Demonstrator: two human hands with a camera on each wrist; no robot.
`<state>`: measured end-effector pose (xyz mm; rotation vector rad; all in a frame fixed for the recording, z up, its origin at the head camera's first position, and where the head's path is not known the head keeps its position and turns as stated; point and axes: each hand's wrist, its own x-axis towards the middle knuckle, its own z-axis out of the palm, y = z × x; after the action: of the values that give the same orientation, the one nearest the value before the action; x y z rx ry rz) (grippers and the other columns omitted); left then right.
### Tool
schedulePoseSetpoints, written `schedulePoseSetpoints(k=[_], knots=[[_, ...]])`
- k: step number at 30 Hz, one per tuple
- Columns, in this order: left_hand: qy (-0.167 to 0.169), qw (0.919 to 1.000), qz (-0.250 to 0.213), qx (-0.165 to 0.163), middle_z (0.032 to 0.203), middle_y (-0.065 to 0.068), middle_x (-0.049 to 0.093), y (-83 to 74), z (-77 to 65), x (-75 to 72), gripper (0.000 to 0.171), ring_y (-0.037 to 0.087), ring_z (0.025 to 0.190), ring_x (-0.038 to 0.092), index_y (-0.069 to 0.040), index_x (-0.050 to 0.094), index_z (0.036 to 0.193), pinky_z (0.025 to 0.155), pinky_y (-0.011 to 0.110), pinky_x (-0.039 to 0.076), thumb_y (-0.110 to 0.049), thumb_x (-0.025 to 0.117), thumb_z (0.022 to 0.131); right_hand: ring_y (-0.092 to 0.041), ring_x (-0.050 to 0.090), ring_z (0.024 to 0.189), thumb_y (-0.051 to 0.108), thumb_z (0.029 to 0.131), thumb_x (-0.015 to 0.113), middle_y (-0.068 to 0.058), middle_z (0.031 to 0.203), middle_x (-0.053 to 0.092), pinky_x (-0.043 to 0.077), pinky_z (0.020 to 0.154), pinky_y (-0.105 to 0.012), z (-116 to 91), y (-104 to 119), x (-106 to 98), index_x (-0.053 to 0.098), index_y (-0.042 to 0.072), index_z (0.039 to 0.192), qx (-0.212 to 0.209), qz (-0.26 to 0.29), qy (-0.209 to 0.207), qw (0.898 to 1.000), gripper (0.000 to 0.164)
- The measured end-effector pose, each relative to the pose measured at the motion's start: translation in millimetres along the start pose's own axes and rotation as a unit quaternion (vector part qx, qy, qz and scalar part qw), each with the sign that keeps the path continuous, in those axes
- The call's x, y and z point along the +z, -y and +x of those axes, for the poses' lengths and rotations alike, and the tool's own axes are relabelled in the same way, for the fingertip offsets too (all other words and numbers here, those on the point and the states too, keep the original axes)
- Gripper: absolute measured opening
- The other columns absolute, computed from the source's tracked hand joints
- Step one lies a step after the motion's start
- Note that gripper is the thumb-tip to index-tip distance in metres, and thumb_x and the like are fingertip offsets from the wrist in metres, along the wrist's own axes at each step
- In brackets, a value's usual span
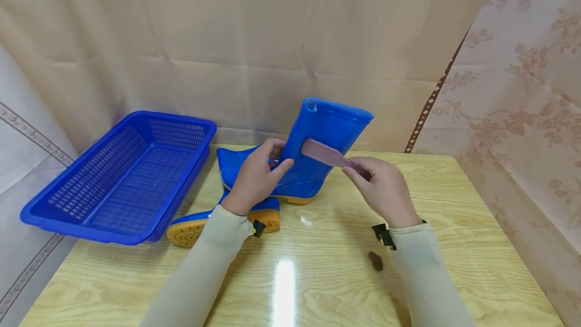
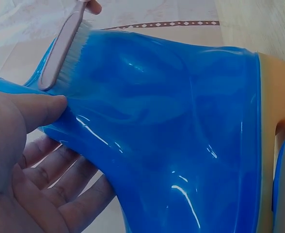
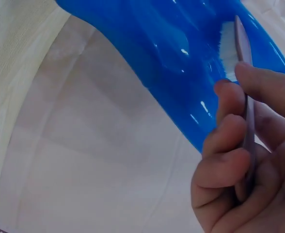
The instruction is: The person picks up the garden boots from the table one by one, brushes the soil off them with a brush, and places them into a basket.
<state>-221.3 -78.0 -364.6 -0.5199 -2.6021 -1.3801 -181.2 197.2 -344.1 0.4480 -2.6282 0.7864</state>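
Observation:
A blue rubber rain boot (image 1: 336,125) with a yellow-orange sole stands tilted on the table, its opening up. My left hand (image 1: 256,173) holds it by the shaft; in the left wrist view the thumb lies over one side and the other fingers are at the edge. My right hand (image 1: 386,185) grips the handle of a pinkish-mauve brush (image 1: 324,153). Its pale bristles touch the boot's shaft, as the right wrist view shows. A second blue boot lies on its side, its yellow-orange sole (image 1: 188,231) facing me, partly hidden by my left arm.
On the left sits a blue perforated plastic basket (image 1: 181,191). A small dark brown piece (image 1: 375,261) lies on the wood-grain table (image 1: 454,206) near my right sleeve. Beige cloth (image 1: 227,39) hangs behind, with floral cloth (image 1: 513,115) at the right.

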Motion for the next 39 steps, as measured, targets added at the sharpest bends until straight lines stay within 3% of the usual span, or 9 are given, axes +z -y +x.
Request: schedulePoseSetpoints(k=[11,21,26,29,33,36,39], knots=[[0.002,0.9999,0.009,-0.011,0.13,0.005,0.066,-0.6,1.3,1.1,0.04,0.022,0.12,0.064,-0.013,0.054,0.138,0.104,0.046,0.053,-0.032,0.065,0.103,-0.017,0.059,0.072,0.031,0.102,0.068,-0.003,0.098,0.078,0.046,0.063,-0.033,2.7,-10.0,6.1,0.079,0.013,0.115,0.064,-0.009,0.087,0.994,0.026],[-0.006,0.9999,0.003,-0.01,0.129,0.005,0.066,2.1,2.3,1.2,0.04,0.022,0.119,0.063,-0.013,0.055,0.137,0.104,0.046,0.053,-0.032,0.066,0.103,-0.017,0.046,0.056,0.04,0.102,0.067,0.001,0.066,0.056,0.033,0.052,-0.032,0.9,-20.1,1.2,0.075,0.01,0.097,0.11,-0.023,0.109,0.988,0.031],[-0.005,0.9997,-0.014,-0.018,0.128,0.004,0.066,2.0,1.1,0.9,0.043,0.022,0.119,0.063,-0.014,0.056,0.136,0.104,0.046,0.052,-0.03,0.071,0.1,-0.016,0.038,0.052,0.04,0.101,0.066,0.002,0.06,0.042,0.029,0.048,-0.03,-0.1,-18.7,-1.7,0.058,0.011,0.076,0.085,0.002,0.048,0.995,0.039],[-0.003,0.9995,-0.021,-0.023,0.128,0.004,0.066,1.4,0.6,0.9,0.044,0.022,0.119,0.063,-0.014,0.056,0.135,0.104,0.045,0.053,-0.03,0.074,0.098,-0.015,0.034,0.047,0.028,0.1,0.067,0.003,0.056,0.038,0.027,0.045,-0.029,0.2,-16.0,-2.0,0.05,0.012,0.069,0.054,0.017,-0.021,0.998,0.039],[-0.006,0.9995,-0.021,-0.025,0.128,0.005,0.066,0.7,0.4,0.9,0.043,0.023,0.119,0.063,-0.013,0.057,0.135,0.104,0.046,0.053,-0.029,0.073,0.098,-0.015,0.032,0.042,0.01,0.096,0.066,0.001,0.051,0.037,0.024,0.041,-0.026,1.2,-13.4,-2.1,0.044,0.012,0.06,0.047,0.038,-0.11,0.992,0.042],[-0.009,0.9995,-0.017,-0.026,0.127,0.005,0.066,0.8,0.5,1.1,0.041,0.023,0.119,0.063,-0.012,0.056,0.135,0.105,0.046,0.052,-0.029,0.072,0.1,-0.014,0.032,0.042,0.013,0.096,0.064,-0.001,0.051,0.038,0.024,0.04,-0.026,1.5,-13.7,-3.1,0.043,0.011,0.063,0.074,0.059,-0.14,0.986,0.039],[-0.011,0.9995,-0.016,-0.025,0.127,0.005,0.066,1.1,1.0,0.8,0.041,0.022,0.119,0.062,-0.012,0.056,0.134,0.105,0.045,0.052,-0.029,0.071,0.1,-0.015,0.033,0.044,0.025,0.105,0.055,-0.004,0.057,0.038,0.027,0.039,-0.028,1.3,-15.1,-4.5,0.045,0.008,0.078,0.093,0.088,-0.131,0.983,0.033]])
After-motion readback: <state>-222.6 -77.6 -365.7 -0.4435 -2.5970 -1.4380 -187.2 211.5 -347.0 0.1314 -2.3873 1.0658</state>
